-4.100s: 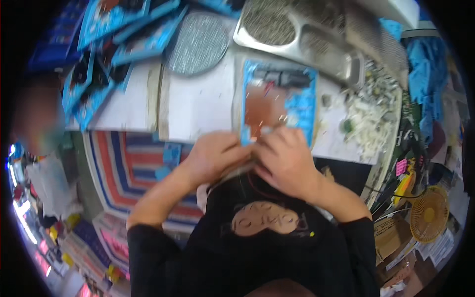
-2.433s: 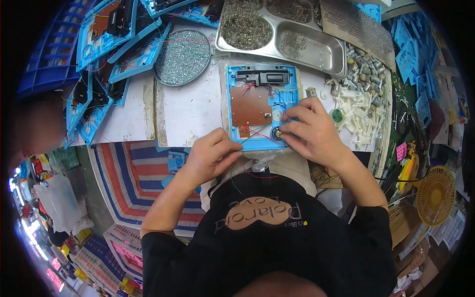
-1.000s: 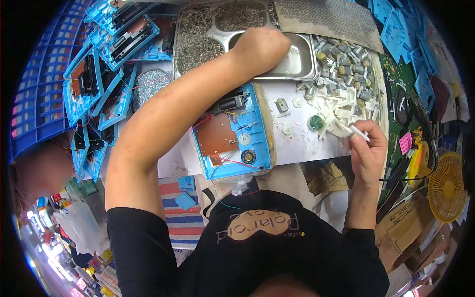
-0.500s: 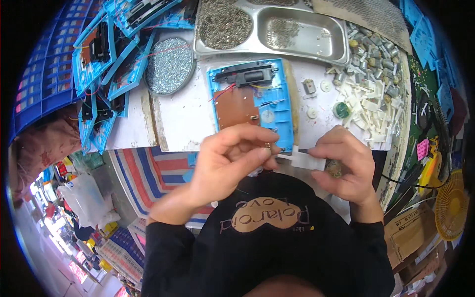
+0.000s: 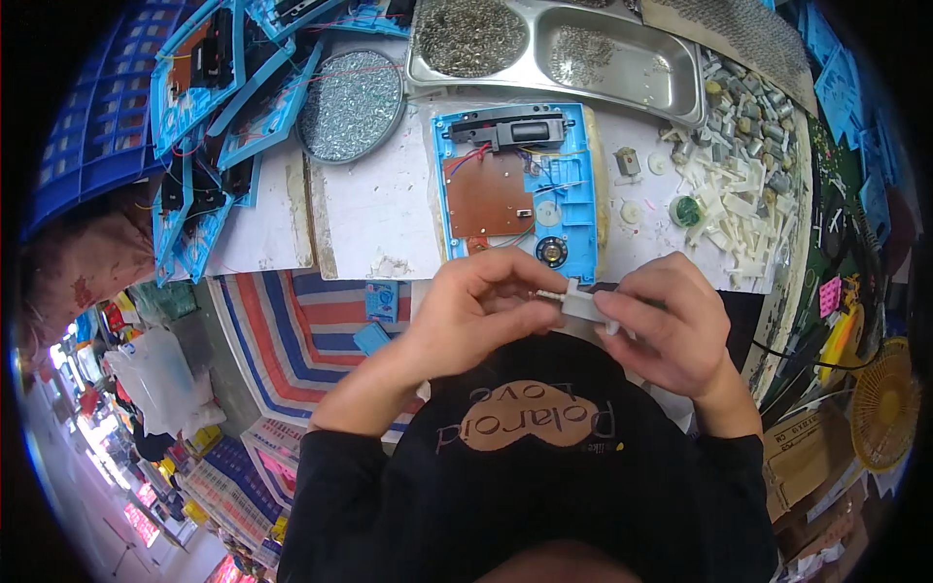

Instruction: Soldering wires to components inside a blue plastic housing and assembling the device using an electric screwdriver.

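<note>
My right hand (image 5: pixel 675 321) pinches a white plastic part (image 5: pixel 583 304) with a thin stem pointing left. The fingers of my left hand (image 5: pixel 476 313) are curled around the stem's end, where a small piece is too tiny to name. Both hands are in front of my chest, just off the table's near edge. Beyond them lies an open blue plastic housing (image 5: pixel 579 214) holding a brown circuit board (image 5: pixel 486 199), a dark grey module (image 5: pixel 505 129) along its far side, thin wires and a round dark piece (image 5: pixel 552 253) near its front corner.
A round tray of small silvery screws (image 5: pixel 350 107) and a metal tray (image 5: pixel 685 83) with small parts stand behind. Blue housings (image 5: pixel 199 83) pile up left. White plastic parts (image 5: pixel 724 209) and small motors (image 5: pixel 748 117) heap at right, beside a green round piece (image 5: pixel 686 211).
The white part has come left and its stem has met my left fingers; my right hand followed. The view has shifted slightly, and the round dark piece in the housing now shows.
</note>
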Tool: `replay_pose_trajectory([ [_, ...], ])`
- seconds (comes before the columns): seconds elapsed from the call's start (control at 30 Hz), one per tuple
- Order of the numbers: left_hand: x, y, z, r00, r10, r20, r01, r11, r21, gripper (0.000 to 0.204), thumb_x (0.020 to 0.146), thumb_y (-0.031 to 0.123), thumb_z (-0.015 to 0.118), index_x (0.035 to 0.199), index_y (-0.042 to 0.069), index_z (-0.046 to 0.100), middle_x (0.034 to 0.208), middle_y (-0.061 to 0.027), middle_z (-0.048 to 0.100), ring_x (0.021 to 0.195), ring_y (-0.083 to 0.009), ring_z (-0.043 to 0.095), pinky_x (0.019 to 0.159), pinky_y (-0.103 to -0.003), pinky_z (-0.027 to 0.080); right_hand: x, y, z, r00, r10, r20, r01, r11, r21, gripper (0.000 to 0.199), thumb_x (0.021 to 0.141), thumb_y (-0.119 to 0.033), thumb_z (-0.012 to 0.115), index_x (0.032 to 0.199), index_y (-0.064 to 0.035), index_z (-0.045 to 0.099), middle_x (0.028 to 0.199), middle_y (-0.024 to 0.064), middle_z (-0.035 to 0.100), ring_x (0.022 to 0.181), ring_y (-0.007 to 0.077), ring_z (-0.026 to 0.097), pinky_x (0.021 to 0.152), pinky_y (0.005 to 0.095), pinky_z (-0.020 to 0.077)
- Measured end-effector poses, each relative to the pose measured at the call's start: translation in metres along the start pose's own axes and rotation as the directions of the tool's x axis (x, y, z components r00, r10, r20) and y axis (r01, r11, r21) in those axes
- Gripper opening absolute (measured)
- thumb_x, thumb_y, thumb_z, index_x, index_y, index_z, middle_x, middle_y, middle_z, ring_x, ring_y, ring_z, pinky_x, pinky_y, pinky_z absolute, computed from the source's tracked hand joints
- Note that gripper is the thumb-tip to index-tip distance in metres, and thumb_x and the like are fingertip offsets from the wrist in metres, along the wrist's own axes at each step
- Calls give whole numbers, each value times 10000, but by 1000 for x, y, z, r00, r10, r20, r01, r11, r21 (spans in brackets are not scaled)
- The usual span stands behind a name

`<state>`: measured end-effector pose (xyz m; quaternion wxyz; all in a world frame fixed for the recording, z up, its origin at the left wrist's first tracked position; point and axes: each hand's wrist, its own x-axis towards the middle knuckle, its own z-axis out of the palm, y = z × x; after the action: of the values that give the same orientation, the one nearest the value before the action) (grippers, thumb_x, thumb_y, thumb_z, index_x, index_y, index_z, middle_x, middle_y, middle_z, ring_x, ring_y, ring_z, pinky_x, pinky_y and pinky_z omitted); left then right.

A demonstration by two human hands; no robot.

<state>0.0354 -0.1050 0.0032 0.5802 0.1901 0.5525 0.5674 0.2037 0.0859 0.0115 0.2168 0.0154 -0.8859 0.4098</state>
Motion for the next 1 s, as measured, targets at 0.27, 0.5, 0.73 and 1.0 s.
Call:
replay_pose_trajectory([
  [0.27, 70, 16, -5, 845, 486, 224, -286, 58, 956, 221, 877, 113, 755, 1081, 37, 720, 860, -110, 700, 728, -293, 684, 656, -363, 542, -38, 28, -12, 943, 305, -130, -242, 901, 359, 344, 733, -20, 850, 1064, 22, 766, 954, 114, 687, 803, 183, 628, 683, 278, 472],
  [0.5, 85, 11, -9, 862, 483, 152, -308, 262, 914, 168, 851, 133, 790, 977, 37, 733, 844, -94, 698, 693, -264, 663, 639, -351, 522, -47, 32, -13, 925, 347, -155, -292, 911, 293, 343, 729, -4, 849, 1061, 11, 763, 963, 118, 692, 825, 199, 643, 706, 298, 496],
  [0.73, 58, 10, -35, 819, 574, 2, -382, 542, 749, 109, 839, -24, 764, 938, 15, 741, 807, -49, 652, 618, -130, 565, 572, -261, 452, -8, 42, -2, 982, 157, -101, -164, 985, -60, 326, 699, -12, 842, 1008, -22, 739, 949, 103, 680, 835, 271, 632, 714, 349, 511],
  [1.0, 54, -10, -32, 728, 685, 0, -468, 497, 731, 134, 837, -41, 776, 954, 13, 739, 855, -60, 672, 633, -105, 605, 552, -235, 474, 36, 38, -1, 993, 27, 113, 6, 961, -276, 323, 651, -22, 821, 956, -51, 717, 966, 79, 631, 887, 284, 603, 726, 385, 526],
])
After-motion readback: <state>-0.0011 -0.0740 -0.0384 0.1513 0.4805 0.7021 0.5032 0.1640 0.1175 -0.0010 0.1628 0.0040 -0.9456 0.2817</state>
